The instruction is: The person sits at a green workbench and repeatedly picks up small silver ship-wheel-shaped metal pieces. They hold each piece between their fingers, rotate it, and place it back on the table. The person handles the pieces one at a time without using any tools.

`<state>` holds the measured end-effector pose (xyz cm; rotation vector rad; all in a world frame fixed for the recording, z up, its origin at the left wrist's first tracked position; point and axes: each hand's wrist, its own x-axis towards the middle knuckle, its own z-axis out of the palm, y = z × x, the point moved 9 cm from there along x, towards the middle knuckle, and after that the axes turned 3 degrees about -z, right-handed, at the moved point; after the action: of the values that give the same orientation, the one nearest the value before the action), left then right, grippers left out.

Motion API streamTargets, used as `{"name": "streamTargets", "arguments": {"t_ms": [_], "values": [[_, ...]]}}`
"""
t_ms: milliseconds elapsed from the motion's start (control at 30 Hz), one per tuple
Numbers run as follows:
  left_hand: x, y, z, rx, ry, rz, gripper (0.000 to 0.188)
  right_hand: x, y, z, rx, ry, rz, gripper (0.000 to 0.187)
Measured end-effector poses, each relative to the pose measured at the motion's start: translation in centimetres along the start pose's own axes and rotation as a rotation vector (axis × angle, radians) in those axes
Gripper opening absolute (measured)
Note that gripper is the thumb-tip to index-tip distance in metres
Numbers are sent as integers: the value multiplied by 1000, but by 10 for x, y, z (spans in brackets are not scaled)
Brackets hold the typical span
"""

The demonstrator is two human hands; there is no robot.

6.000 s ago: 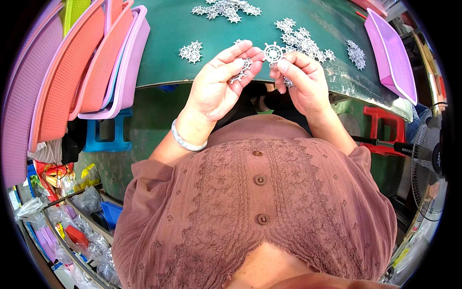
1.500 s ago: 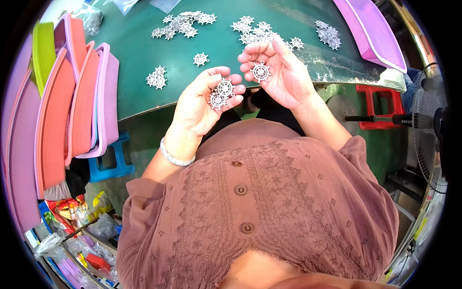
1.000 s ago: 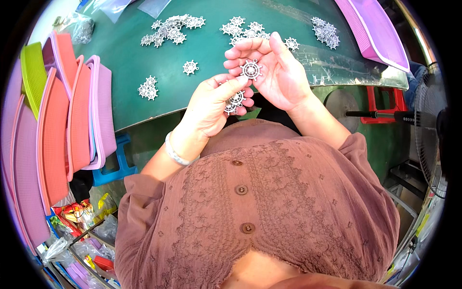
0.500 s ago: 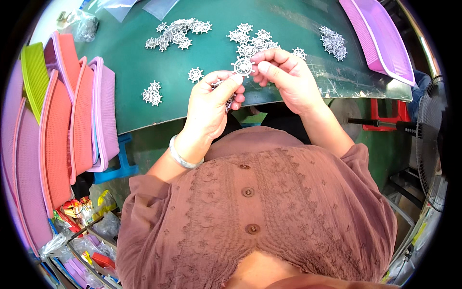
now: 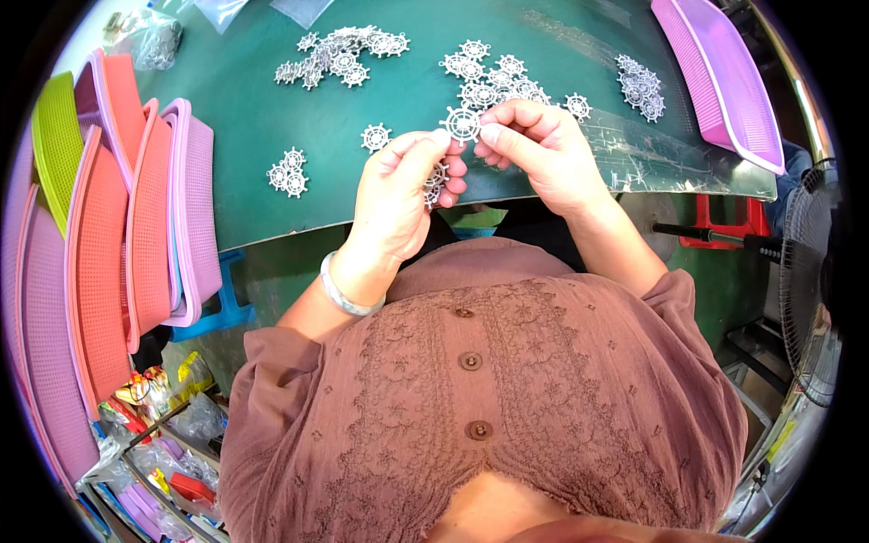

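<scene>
Between my hands, above the table's near edge, is a silver ship's wheel charm (image 5: pixel 462 125) with a spoked, knobbed rim. My left hand (image 5: pixel 391 192) is closed, its thumb tip at the left of that charm. Several more ship's wheel charms (image 5: pixel 435 185) are tucked in its curled fingers. My right hand (image 5: pixel 554 161) pinches the charm's right side between thumb and forefinger. Just beyond my fingers lies a cluster of matching charms (image 5: pixel 496 83). A single charm (image 5: pixel 376 138) rests left of my hands, and another (image 5: pixel 577 107) lies to their right.
The green table (image 5: pixel 244 195) also carries a charm heap (image 5: pixel 342 56) at the far left, a small group (image 5: pixel 288 174) nearer, and a pile (image 5: pixel 640 88) at right. A purple basket (image 5: pixel 724 86) sits on the right edge. Stacked baskets (image 5: pixel 100 271) crowd the left; a fan (image 5: pixel 808 281) stands right.
My right thumb has come down against the charm's edge. My left thumb has shifted to its left side. The whole view has moved slightly; the charms on the table keep their arrangement.
</scene>
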<state>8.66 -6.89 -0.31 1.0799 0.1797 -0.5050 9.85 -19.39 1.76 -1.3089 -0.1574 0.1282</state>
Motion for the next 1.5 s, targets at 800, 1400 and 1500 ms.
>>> {"name": "streamTargets", "arguments": {"t_ms": [800, 1400, 1500], "values": [[4, -1, -12, -44, -17, -20, 10, 4, 1, 8, -107, -28, -33, 13], [2, 10, -17, -16, -32, 56, 5, -5, -40, 18, -609, -48, -577, 10], [1, 10, -16, -13, -36, 56, 5, -5, -40, 19, -616, -43, -569, 10]]}}
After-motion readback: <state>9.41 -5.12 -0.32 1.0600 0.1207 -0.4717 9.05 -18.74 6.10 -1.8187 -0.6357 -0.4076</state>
